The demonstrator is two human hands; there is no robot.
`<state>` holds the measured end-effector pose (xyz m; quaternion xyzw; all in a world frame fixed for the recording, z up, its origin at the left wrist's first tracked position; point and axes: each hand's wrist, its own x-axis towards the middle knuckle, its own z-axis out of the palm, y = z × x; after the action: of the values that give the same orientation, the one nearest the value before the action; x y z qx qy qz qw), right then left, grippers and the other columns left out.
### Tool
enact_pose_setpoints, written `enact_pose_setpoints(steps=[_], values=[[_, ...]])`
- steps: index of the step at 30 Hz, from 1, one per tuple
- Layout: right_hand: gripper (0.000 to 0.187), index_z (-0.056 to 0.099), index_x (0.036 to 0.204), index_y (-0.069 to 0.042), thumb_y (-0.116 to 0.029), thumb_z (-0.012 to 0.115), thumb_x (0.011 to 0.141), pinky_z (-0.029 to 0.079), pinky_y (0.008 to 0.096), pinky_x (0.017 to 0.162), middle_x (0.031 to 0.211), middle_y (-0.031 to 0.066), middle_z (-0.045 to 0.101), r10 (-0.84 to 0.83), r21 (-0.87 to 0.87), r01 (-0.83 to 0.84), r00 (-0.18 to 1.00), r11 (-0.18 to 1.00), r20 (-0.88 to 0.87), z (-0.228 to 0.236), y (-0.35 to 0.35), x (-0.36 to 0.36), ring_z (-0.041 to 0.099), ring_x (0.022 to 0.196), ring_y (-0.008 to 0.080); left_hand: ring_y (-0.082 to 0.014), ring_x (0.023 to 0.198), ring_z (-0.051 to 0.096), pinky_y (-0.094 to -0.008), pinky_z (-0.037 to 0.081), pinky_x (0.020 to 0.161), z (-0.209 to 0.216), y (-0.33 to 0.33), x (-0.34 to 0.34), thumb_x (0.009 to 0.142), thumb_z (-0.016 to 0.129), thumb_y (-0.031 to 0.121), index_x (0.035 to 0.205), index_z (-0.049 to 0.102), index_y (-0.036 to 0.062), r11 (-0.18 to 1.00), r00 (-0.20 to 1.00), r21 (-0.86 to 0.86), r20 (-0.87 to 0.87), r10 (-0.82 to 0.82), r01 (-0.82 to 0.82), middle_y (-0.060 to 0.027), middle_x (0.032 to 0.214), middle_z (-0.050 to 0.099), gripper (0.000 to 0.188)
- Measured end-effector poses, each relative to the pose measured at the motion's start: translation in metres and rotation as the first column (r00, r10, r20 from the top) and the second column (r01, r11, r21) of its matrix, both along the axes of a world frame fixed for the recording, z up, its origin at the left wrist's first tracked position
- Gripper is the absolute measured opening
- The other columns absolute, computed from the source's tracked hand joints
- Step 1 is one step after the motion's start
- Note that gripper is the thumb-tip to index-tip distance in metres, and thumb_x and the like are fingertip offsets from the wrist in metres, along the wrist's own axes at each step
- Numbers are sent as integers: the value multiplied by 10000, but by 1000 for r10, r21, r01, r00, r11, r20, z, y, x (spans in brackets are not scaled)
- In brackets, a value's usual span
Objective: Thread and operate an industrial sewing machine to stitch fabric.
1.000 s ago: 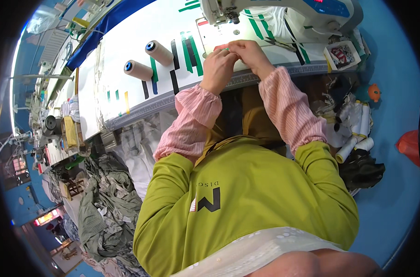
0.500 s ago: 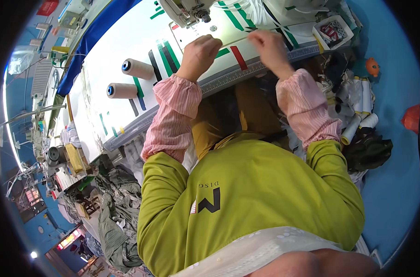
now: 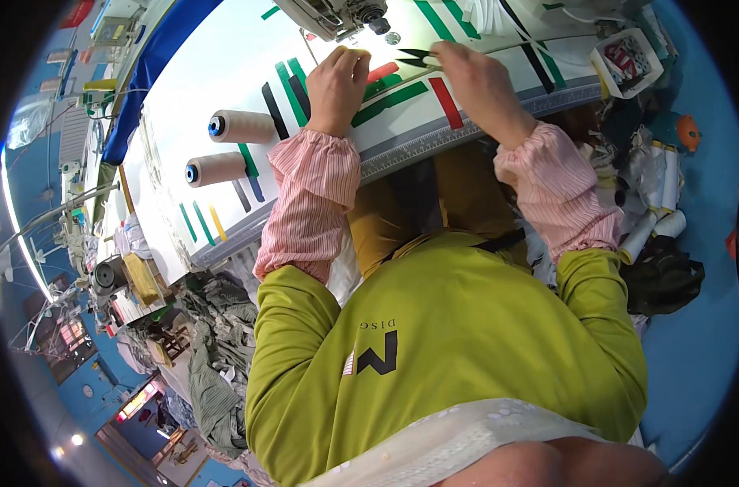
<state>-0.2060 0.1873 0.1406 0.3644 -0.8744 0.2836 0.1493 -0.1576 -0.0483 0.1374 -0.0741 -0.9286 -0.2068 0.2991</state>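
Observation:
Just in front of the sewing machine head [image 3: 325,16], my left hand [image 3: 335,91] is closed, thumb and fingertips pinched together. Whatever is in that pinch is too small or too pale to make out. My right hand [image 3: 485,91] grips a pair of black thread snips [image 3: 415,58], whose parted blades point left toward the left hand. A gap of white tabletop separates the blade tips from the left fingers. Between the hands lie a short red strip [image 3: 383,71] and a green strip [image 3: 392,103] on the table.
Two pale thread cones, the upper cone [image 3: 246,127] and the lower cone [image 3: 219,169], lie left of my left hand. A ruler strip [image 3: 410,151] runs along the table's front edge. At the right stands a white box [image 3: 647,81] of small items; a red tape strip [image 3: 445,103] is near my right wrist.
The thread snips now show in my right hand, which was blurred before. The left hand has shifted a little, with its fingertips pinched near the machine. The whole view has moved slightly.

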Motion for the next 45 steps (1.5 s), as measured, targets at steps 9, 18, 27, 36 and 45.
enact_pose_setpoints(steps=[9,18,27,36,45], values=[[342,658,1149,-104,-348,672,911,540,308,586,803,67,641,-45,93,53,996,994,-80,-1,-43,1,685,722,197,-244,612,631,-340,488,540,-1,1,-1,840,715,97,840,678,89,999,999,15,-26,-28,28,-51,747,623,38],[248,678,1005,-25,-155,759,809,496,344,756,909,107,662,-235,56,252,948,966,-213,-2,-25,-55,629,911,249,-257,582,609,-352,465,529,0,-6,-6,838,728,97,791,649,35,990,990,16,19,143,-144,-82,698,604,111],[380,623,1110,-40,-61,758,755,471,418,924,1138,134,605,-103,-572,-44,970,819,-221,-9,-28,-60,564,1105,301,-255,551,566,-365,436,545,-6,-6,-15,823,746,97,759,663,-22,955,957,90,102,272,-281,-114,642,591,158],[319,625,1084,-45,-62,732,784,461,415,955,1157,124,596,-175,-197,129,955,972,-239,-1,-21,-53,545,1135,301,-269,588,602,-368,460,578,-4,-7,-15,827,738,85,835,714,-22,948,949,97,128,289,-302,-131,667,625,110],[322,628,1098,-39,-58,730,794,464,414,956,1170,128,594,-160,-214,118,969,970,-188,-2,-21,-52,545,1144,298,-275,586,603,-372,462,581,-6,-10,-15,829,737,91,817,705,-27,954,955,98,120,271,-283,-136,667,626,123]])
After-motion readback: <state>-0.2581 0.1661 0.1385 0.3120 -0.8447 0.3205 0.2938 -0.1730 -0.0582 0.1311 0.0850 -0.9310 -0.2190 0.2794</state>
